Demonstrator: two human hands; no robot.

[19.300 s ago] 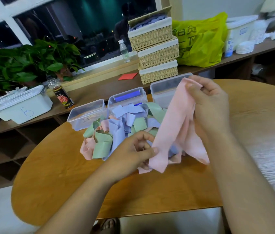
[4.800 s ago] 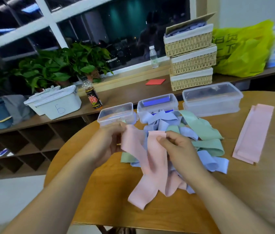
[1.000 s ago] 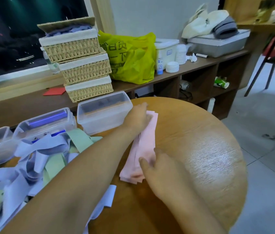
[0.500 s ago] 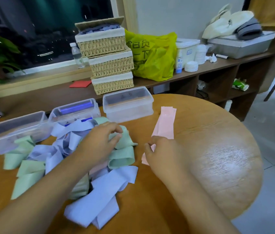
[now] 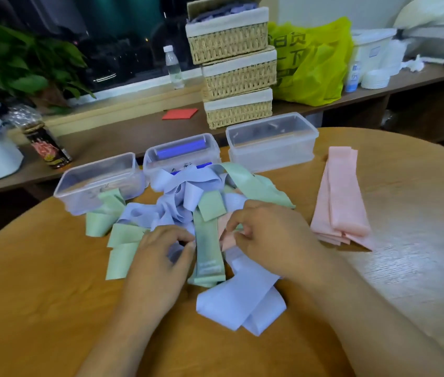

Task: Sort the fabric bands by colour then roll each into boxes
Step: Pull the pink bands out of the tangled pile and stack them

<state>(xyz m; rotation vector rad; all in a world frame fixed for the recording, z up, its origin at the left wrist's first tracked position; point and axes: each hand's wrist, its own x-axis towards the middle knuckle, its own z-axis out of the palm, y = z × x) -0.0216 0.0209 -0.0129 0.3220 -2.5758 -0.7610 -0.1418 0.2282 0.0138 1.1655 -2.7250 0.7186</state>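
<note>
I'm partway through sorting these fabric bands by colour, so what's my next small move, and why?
Probably pull the pink fabric band that your right hand seems to pinch free of the mixed heap of lilac and green bands and lay it on the flat pink stack at the right. A long green band lies against it, so your left hand could hold that down.

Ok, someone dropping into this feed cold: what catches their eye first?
The tangled heap of lilac, green and pink fabric bands in the middle of the wooden table, with the left hand and right hand both in it, the right pinching a pink band. Next, the neat stack of pink bands lying apart on the right, and the three clear plastic boxes lined up behind the heap.
</note>
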